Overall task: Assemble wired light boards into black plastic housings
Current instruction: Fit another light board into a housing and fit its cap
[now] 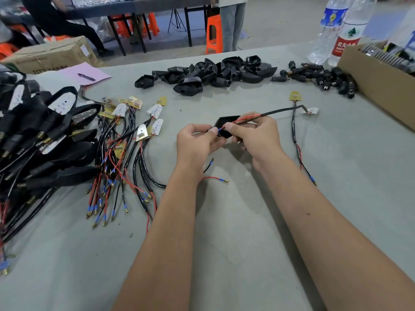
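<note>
Between both hands sits a black plastic housing (225,124), held just above the grey table (235,221). My left hand (197,140) grips its left end. My right hand (252,135) pinches a red wire (244,119) at the housing; its black cable (280,110) runs right to a small white light board (311,110). A second wired board (295,96) lies beyond it, its cable trailing toward me. Loose wired boards (134,135) lie in a heap at the left. Empty housings (208,74) are piled at the back.
Finished assemblies (45,140) are stacked at the far left. Black connectors (325,77) lie beside a cardboard box (377,86) at the right, with two water bottles (336,30) behind. A pink sheet with a pen (86,74) lies at back left. People sit and stand at another table beyond.
</note>
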The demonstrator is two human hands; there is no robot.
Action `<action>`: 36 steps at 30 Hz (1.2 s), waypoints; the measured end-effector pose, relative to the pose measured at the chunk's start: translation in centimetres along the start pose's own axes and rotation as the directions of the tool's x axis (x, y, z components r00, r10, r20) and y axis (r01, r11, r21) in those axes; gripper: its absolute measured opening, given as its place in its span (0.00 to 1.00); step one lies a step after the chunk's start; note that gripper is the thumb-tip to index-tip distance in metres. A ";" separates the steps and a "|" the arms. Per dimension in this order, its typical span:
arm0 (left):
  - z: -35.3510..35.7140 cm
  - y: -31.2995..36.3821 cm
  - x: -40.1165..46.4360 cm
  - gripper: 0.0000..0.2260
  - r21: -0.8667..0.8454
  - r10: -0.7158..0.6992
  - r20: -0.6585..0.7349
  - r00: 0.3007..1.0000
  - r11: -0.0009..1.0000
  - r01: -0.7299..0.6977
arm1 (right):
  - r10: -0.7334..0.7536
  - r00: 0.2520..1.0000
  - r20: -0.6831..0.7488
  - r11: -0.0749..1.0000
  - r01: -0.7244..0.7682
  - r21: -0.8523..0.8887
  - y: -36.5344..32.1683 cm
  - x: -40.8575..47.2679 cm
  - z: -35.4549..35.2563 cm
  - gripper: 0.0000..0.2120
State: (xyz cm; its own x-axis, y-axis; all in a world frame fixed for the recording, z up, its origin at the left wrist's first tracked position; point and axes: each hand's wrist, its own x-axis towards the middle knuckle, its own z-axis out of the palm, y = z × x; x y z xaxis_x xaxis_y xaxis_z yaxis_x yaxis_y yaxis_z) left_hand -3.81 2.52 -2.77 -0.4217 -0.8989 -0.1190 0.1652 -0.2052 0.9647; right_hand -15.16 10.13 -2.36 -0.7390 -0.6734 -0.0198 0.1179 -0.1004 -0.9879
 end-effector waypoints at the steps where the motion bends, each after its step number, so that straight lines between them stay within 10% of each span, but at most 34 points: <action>1: 0.0 0.0 -0.1 0.04 0.010 0.007 0.010 1.000 1.000 -0.007 | -0.005 1.000 -0.011 1.000 0.005 -0.025 0.1 0.0 0.1 0.11; 8: 0.3 -0.2 -0.3 0.01 0.007 0.017 0.050 0.999 1.000 -0.017 | -0.033 0.999 0.013 0.984 0.035 -0.175 0.5 0.2 0.5 0.04; 13: -0.1 -0.1 0.1 0.02 -0.098 -0.014 0.019 1.000 0.995 0.016 | 0.071 0.995 0.073 0.994 -0.065 -0.087 0.3 0.9 0.5 0.20; 20: 0.2 -0.3 -0.5 0.04 -0.107 0.005 -0.020 1.000 0.994 -0.007 | -0.163 0.984 -0.077 0.836 0.096 -0.540 1.5 1.0 1.0 0.14; 25: 0.1 -0.1 -0.4 0.04 -0.198 -0.023 -0.065 0.998 0.980 0.010 | -0.030 0.977 -0.211 0.998 0.019 -0.052 0.9 1.1 0.5 0.12; 29: -0.1 0.2 -0.3 0.09 -0.276 -0.046 -0.098 0.994 0.961 0.017 | 0.202 0.953 -0.225 0.862 -0.064 0.503 -0.1 1.7 -1.0 0.16; 36: 0.0 1.0 -0.3 0.09 -0.496 -0.116 -0.050 0.992 0.865 0.076 | 0.066 0.993 -0.097 0.969 -0.041 0.246 0.7 1.2 -0.5 0.11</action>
State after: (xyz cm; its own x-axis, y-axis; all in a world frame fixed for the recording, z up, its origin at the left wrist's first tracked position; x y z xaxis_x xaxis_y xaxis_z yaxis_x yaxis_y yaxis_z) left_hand -3.50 2.59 -1.75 -0.3930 -0.8873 -0.2414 0.5529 -0.4379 0.7089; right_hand -16.31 9.62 -3.12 -0.7902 -0.6047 -0.0997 0.3071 -0.2498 -0.9183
